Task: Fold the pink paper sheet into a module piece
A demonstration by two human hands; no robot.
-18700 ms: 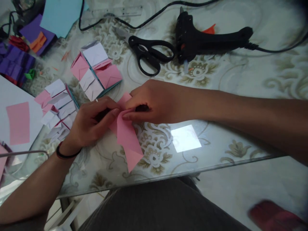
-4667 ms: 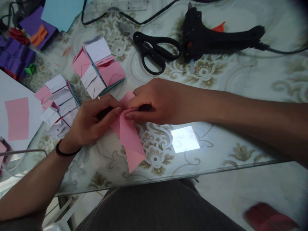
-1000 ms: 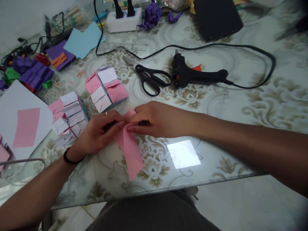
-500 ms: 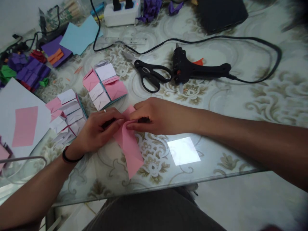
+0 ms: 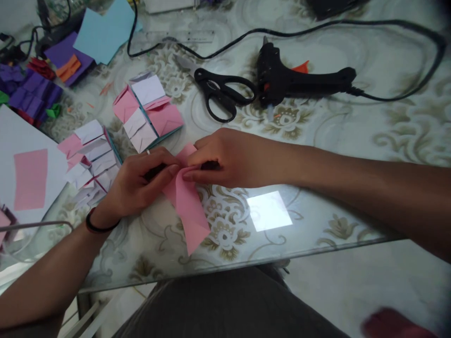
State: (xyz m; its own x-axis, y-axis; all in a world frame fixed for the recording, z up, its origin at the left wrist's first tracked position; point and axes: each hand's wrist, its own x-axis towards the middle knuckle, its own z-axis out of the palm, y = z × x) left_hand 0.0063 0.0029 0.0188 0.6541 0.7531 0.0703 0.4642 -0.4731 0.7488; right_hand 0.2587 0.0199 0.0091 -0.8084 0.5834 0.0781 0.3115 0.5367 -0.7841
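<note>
A strip of pink paper [image 5: 190,213] is pinched between both hands over the table's near part, its long creased end hanging toward the front edge. My left hand [image 5: 144,180] grips it at the left with thumb and forefinger. From the right, my right hand [image 5: 225,159] pinches the same paper, making a fold between the two thumbs. Just behind my hands lies a pink and white folded-paper block [image 5: 148,110] with teal edges. Another such block [image 5: 93,157] sits left of my left hand. The paper's far end is partly hidden by my fingers.
Black-handled scissors [image 5: 223,91] and a black glue gun [image 5: 292,77] with a looping cord [image 5: 317,26] lie behind my right hand. At left are white paper [image 5: 52,188] with a pink rectangle [image 5: 31,179], purple folded pieces [image 5: 35,96] and light blue sheets [image 5: 105,33]. The glass table edge [image 5: 225,270] runs in front.
The view has tilted a little, so the table things appear higher. Both hands keep their pinch on the pink paper, with hardly any change in its fold.
</note>
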